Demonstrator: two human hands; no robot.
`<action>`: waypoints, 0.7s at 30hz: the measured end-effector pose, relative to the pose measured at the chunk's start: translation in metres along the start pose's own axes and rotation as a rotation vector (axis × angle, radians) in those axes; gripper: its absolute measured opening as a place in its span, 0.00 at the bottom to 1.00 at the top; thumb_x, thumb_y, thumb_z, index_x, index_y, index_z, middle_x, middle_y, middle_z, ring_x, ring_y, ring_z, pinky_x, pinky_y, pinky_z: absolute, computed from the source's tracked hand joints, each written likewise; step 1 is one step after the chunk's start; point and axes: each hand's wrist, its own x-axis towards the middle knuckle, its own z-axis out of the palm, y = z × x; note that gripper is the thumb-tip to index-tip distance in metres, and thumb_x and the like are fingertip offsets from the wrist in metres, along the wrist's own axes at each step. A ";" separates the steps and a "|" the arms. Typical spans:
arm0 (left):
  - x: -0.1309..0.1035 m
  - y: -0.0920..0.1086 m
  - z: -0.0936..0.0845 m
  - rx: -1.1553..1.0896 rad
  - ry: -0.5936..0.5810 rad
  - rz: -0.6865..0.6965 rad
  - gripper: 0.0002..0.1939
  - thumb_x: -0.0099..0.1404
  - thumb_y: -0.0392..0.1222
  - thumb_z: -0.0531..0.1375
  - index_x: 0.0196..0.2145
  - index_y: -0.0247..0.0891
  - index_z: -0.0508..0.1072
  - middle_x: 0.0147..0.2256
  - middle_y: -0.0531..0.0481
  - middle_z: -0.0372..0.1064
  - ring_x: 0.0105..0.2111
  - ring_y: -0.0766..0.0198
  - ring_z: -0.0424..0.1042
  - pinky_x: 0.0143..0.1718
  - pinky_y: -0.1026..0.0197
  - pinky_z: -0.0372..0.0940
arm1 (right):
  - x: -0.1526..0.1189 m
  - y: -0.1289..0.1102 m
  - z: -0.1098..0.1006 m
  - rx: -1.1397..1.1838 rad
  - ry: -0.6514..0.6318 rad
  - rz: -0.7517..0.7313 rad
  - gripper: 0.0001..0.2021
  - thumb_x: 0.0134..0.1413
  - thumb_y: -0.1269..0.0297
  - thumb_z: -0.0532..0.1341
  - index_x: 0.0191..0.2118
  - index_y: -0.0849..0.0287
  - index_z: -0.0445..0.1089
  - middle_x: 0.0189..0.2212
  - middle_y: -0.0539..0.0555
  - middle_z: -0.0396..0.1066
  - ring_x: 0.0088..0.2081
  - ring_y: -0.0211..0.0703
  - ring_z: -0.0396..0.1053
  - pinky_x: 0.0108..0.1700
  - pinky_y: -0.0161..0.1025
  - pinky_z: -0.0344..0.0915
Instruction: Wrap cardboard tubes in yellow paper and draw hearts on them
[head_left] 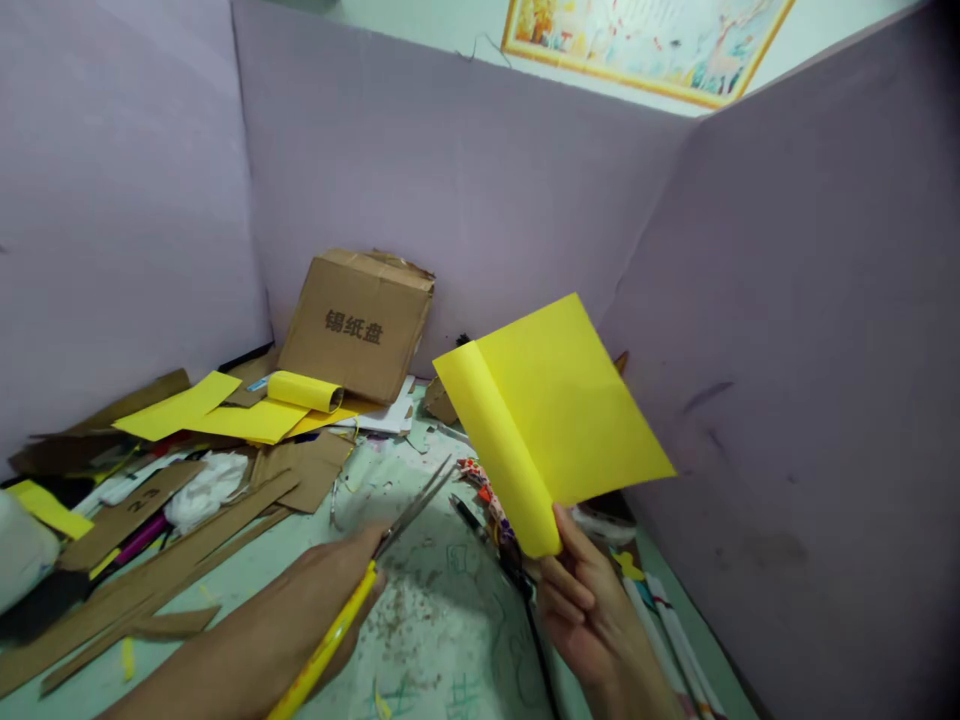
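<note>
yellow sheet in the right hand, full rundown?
The yellow sheet is plain bright yellow paper, unprinted on the faces that show. It is folded or curled over along its left edge, so a narrower flap overlaps the main face. It is held up off the table, tilted, its top corner pointing up and right. The right hand pinches its lower corner, thumb on the front. The scissors in the left hand point towards it without touching.

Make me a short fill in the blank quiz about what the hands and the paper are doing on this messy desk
1. The right hand holds up a folded sheet of paper coloured ____.
2. The left hand grips a pair of ____ with a yellow handle.
3. The box at the back, against the purple wall, is made of ____.
4. The blades point toward the sheet but are ____ from it.

Missing words: yellow; scissors; cardboard; apart
</note>
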 end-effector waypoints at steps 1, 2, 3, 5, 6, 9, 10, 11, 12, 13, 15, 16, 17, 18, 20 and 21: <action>0.000 0.001 0.002 0.038 -0.012 0.009 0.13 0.58 0.48 0.50 0.39 0.48 0.69 0.24 0.53 0.68 0.23 0.61 0.65 0.27 0.62 0.61 | 0.000 -0.001 -0.004 0.018 0.000 0.071 0.13 0.54 0.58 0.61 0.29 0.64 0.66 0.02 0.37 0.49 0.03 0.22 0.43 0.07 0.17 0.39; 0.000 0.002 0.004 0.059 -0.026 0.006 0.13 0.59 0.47 0.49 0.39 0.49 0.69 0.24 0.53 0.68 0.24 0.60 0.65 0.28 0.61 0.62 | 0.000 -0.002 -0.006 0.043 0.012 0.114 0.12 0.57 0.59 0.58 0.29 0.65 0.67 0.02 0.37 0.48 0.03 0.23 0.44 0.07 0.17 0.39; 0.000 0.003 0.006 0.047 -0.049 -0.005 0.13 0.59 0.46 0.49 0.39 0.49 0.69 0.25 0.54 0.68 0.24 0.60 0.66 0.29 0.61 0.62 | 0.000 -0.003 -0.008 0.066 0.029 0.133 0.13 0.60 0.61 0.55 0.30 0.65 0.67 0.02 0.37 0.49 0.03 0.23 0.45 0.07 0.17 0.39; 0.001 0.005 0.009 -0.021 -0.092 -0.038 0.11 0.58 0.45 0.50 0.38 0.48 0.68 0.26 0.54 0.69 0.26 0.59 0.67 0.31 0.61 0.63 | -0.002 -0.005 -0.009 0.084 0.046 0.144 0.13 0.62 0.63 0.52 0.30 0.64 0.67 0.02 0.38 0.49 0.03 0.23 0.45 0.07 0.17 0.38; 0.002 0.005 0.008 -0.078 -0.115 -0.063 0.10 0.58 0.45 0.52 0.37 0.46 0.68 0.26 0.54 0.69 0.26 0.60 0.68 0.30 0.61 0.63 | -0.002 -0.005 -0.009 0.079 0.052 0.148 0.13 0.62 0.63 0.52 0.30 0.64 0.67 0.02 0.38 0.49 0.03 0.23 0.46 0.07 0.17 0.38; 0.007 0.003 0.003 -0.445 -0.144 -0.200 0.10 0.58 0.51 0.55 0.34 0.43 0.64 0.23 0.55 0.65 0.20 0.64 0.65 0.20 0.64 0.60 | -0.004 -0.004 -0.005 0.059 0.073 0.126 0.11 0.60 0.61 0.56 0.30 0.62 0.67 0.02 0.38 0.49 0.03 0.23 0.45 0.08 0.17 0.37; 0.009 0.002 0.001 -0.613 -0.106 -0.237 0.12 0.58 0.52 0.57 0.34 0.43 0.62 0.23 0.56 0.65 0.19 0.65 0.64 0.19 0.65 0.60 | -0.005 -0.003 -0.004 0.064 0.073 0.095 0.10 0.58 0.61 0.58 0.30 0.62 0.67 0.02 0.37 0.50 0.03 0.22 0.45 0.08 0.17 0.38; 0.012 0.001 0.000 -0.774 -0.041 -0.256 0.14 0.57 0.52 0.58 0.35 0.43 0.62 0.24 0.56 0.65 0.20 0.66 0.65 0.19 0.65 0.61 | -0.006 -0.001 -0.002 0.069 0.066 0.058 0.09 0.55 0.60 0.60 0.30 0.62 0.67 0.03 0.37 0.52 0.04 0.22 0.45 0.08 0.17 0.38; 0.014 0.000 0.000 -0.907 0.042 -0.259 0.15 0.55 0.51 0.61 0.36 0.43 0.62 0.26 0.56 0.67 0.21 0.66 0.67 0.21 0.65 0.63 | -0.007 0.003 0.000 0.072 0.052 0.026 0.10 0.52 0.59 0.63 0.30 0.61 0.67 0.03 0.37 0.52 0.04 0.22 0.44 0.08 0.17 0.38; 0.016 -0.001 0.001 -0.998 0.134 -0.243 0.17 0.54 0.49 0.63 0.38 0.43 0.62 0.28 0.55 0.69 0.24 0.65 0.69 0.25 0.64 0.65 | -0.009 0.008 0.003 0.062 0.040 0.017 0.11 0.50 0.58 0.64 0.29 0.61 0.67 0.03 0.37 0.51 0.04 0.22 0.43 0.08 0.18 0.38; 0.018 -0.001 0.007 -1.080 0.285 -0.190 0.21 0.50 0.45 0.67 0.40 0.43 0.65 0.34 0.53 0.73 0.32 0.62 0.72 0.34 0.62 0.68 | -0.012 0.023 0.007 -0.008 0.027 0.084 0.14 0.49 0.54 0.64 0.25 0.61 0.66 0.01 0.37 0.48 0.04 0.23 0.42 0.07 0.19 0.38; 0.019 0.001 0.011 -1.090 0.317 -0.164 0.22 0.49 0.44 0.68 0.41 0.42 0.66 0.36 0.52 0.74 0.36 0.60 0.73 0.37 0.61 0.68 | -0.013 0.032 0.008 -0.063 0.017 0.139 0.16 0.48 0.52 0.63 0.24 0.61 0.66 0.00 0.38 0.47 0.04 0.24 0.42 0.07 0.20 0.39; 0.019 0.003 0.015 -1.095 0.325 -0.132 0.21 0.49 0.43 0.68 0.40 0.41 0.68 0.36 0.51 0.74 0.40 0.57 0.73 0.42 0.59 0.68 | -0.014 0.040 0.009 -0.129 -0.002 0.195 0.18 0.46 0.50 0.63 0.22 0.61 0.65 0.00 0.39 0.47 0.04 0.25 0.42 0.07 0.21 0.40; 0.018 0.005 0.020 -1.101 0.307 -0.101 0.19 0.50 0.43 0.67 0.40 0.40 0.70 0.36 0.49 0.75 0.44 0.54 0.72 0.46 0.57 0.67 | -0.015 0.049 0.009 -0.195 -0.030 0.233 0.20 0.43 0.47 0.64 0.20 0.61 0.64 0.00 0.39 0.47 0.04 0.25 0.42 0.07 0.21 0.40; 0.017 0.009 0.028 -1.141 0.280 -0.066 0.16 0.52 0.43 0.66 0.40 0.38 0.72 0.37 0.47 0.76 0.49 0.50 0.69 0.51 0.52 0.64 | -0.014 0.064 0.005 -0.309 -0.100 0.259 0.24 0.33 0.42 0.66 0.17 0.62 0.64 0.00 0.40 0.47 0.04 0.25 0.42 0.06 0.22 0.42; 0.016 0.011 0.030 -1.171 0.291 -0.060 0.17 0.53 0.42 0.66 0.41 0.37 0.72 0.38 0.47 0.76 0.50 0.49 0.68 0.53 0.51 0.62 | -0.013 0.070 0.002 -0.353 -0.138 0.252 0.26 0.30 0.40 0.66 0.17 0.62 0.64 0.00 0.40 0.47 0.04 0.25 0.42 0.06 0.22 0.43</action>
